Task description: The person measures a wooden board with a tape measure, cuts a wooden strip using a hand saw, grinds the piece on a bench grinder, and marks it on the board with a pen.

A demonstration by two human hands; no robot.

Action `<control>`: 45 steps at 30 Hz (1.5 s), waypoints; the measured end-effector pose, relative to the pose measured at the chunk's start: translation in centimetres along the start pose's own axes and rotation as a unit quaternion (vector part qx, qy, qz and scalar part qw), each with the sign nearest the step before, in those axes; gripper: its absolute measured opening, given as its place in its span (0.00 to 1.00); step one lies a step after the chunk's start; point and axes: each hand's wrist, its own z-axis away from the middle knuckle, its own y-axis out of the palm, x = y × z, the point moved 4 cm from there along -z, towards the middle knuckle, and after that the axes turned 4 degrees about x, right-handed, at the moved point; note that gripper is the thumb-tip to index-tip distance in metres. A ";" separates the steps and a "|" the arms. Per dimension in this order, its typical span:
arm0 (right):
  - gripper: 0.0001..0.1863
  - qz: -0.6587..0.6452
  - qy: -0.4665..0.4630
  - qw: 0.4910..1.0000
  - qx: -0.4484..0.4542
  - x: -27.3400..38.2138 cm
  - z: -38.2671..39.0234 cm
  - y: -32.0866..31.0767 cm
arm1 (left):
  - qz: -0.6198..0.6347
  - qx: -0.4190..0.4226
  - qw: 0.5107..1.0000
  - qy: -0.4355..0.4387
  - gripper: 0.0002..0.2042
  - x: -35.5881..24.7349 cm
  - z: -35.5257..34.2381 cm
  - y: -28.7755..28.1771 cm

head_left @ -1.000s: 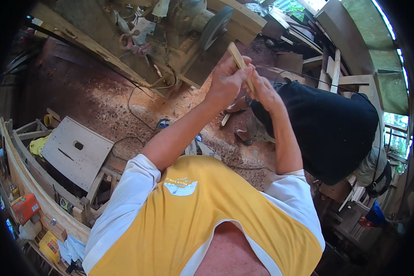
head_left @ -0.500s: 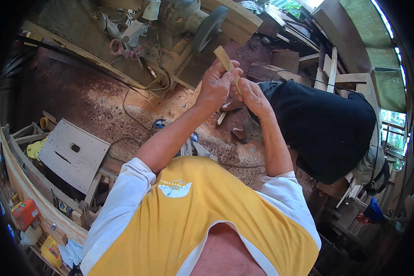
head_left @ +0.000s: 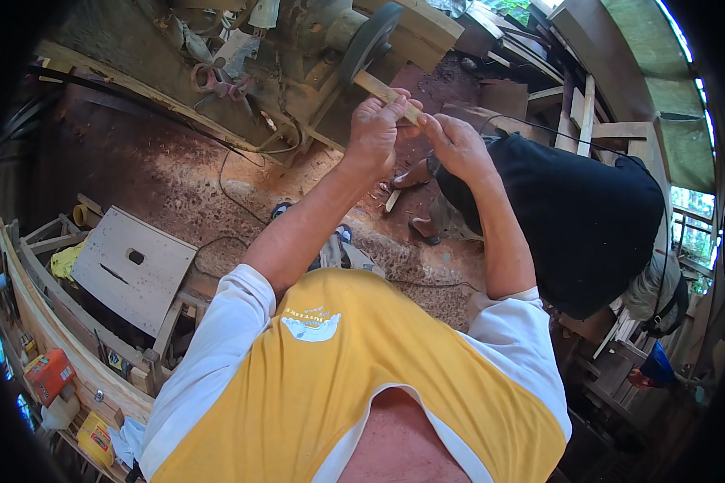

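Observation:
Both of my hands grip a narrow, flat strip of wood, held out in front of me. My left hand pinches it around the middle, thumb on top. My right hand has its fingertips closed on the near right end, which the fingers partly cover. The strip's far end lies at the lower edge of a grey grinding wheel; whether it touches the wheel I cannot tell. The wheel sits on the shaft of a dusty motor on a wooden bench.
Pink-handled scissors lie on the bench. Beside me at right, a person in a black shirt bends over. A wooden stool and a curved wooden rail are at left. A cable runs over the dusty floor.
The strip has swung from pointing up and away to a flatter slant, its far end moving left and up to the wheel. My right hand has moved right along with its near end.

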 end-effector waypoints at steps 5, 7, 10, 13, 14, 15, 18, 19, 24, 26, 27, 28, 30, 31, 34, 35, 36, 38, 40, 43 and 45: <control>0.30 0.081 0.037 0.996 0.020 1.1 0.1 -0.6 | -0.007 -0.021 1.000 0.004 0.09 -0.2 0.1 0.4; 0.30 0.107 0.043 0.993 0.022 1.1 0.3 -0.5 | -0.010 -0.039 0.999 -0.003 0.09 -0.2 0.2 0.3; 0.31 0.073 0.037 0.996 0.021 0.8 0.2 -0.2 | -0.012 -0.015 1.000 0.018 0.09 -0.5 0.1 0.3; 0.31 0.078 0.032 0.996 0.033 0.9 0.0 -0.7 | -0.033 -0.019 0.999 0.020 0.09 -0.7 0.1 0.6; 0.31 0.078 0.031 0.996 0.033 1.0 0.0 -0.7 | -0.034 -0.020 0.999 0.021 0.10 -0.8 0.1 0.6; 0.31 0.078 0.042 0.995 0.039 1.1 0.0 -0.7 | -0.036 -0.021 0.999 0.022 0.10 -0.8 0.1 0.6; 0.31 0.079 0.050 0.994 0.051 1.1 -0.1 -0.9 | -0.033 -0.025 0.999 0.014 0.10 -0.8 0.2 0.6; 0.31 0.080 0.047 0.994 0.056 1.2 -0.1 -1.0 | -0.033 -0.026 0.999 0.014 0.10 -0.8 0.2 0.6; 0.32 0.083 0.026 0.995 0.051 0.8 -0.2 -0.9 | -0.023 -0.030 0.999 0.017 0.10 -0.9 0.3 0.9; 0.33 0.076 0.010 0.996 0.042 0.9 -0.3 -0.8 | -0.029 -0.031 0.999 0.012 0.10 -1.0 0.3 0.9; 0.32 0.071 0.016 0.996 0.044 1.0 -0.3 -0.9 | -0.035 -0.031 0.999 0.008 0.10 -1.1 0.4 1.0; 0.32 0.066 0.020 0.997 0.046 1.1 -0.2 -1.0 | -0.035 -0.031 0.999 0.008 0.10 -1.1 0.3 0.9; 0.32 0.070 0.010 0.996 0.046 0.7 -0.5 -0.8 | -0.031 -0.039 0.999 0.007 0.10 -1.0 0.1 0.8; 0.32 0.073 0.001 0.996 0.045 0.8 -0.5 -0.8 | -0.031 -0.039 0.999 0.006 0.10 -1.1 0.2 0.8; 0.32 0.070 0.018 0.995 0.068 0.9 -0.6 -1.0 | -0.039 -0.039 0.998 0.007 0.10 -1.0 0.3 0.8; 0.32 0.070 0.018 0.995 0.068 1.0 -0.6 -1.0 | -0.033 -0.041 0.999 0.008 0.10 -1.0 0.3 0.8; 0.32 0.072 0.018 0.995 0.070 1.0 -0.7 -1.0 | -0.028 -0.042 0.999 0.010 0.09 -0.9 0.3 0.7; 0.32 0.075 0.019 0.994 0.073 1.2 -0.7 -1.2 | -0.024 -0.041 0.999 0.010 0.09 -0.9 0.3 0.7; 0.32 0.077 0.012 0.995 0.066 1.5 -0.6 -1.5 | -0.020 -0.040 0.999 0.011 0.09 -0.9 0.2 0.7; 0.32 0.092 0.008 0.994 0.063 0.7 -0.8 -1.2 | -0.038 -0.039 0.998 0.010 0.09 -1.0 0.1 0.8; 0.32 0.091 0.005 0.994 0.054 0.8 -0.8 -1.3 | -0.026 -0.029 0.999 0.012 0.09 -1.1 0.2 0.9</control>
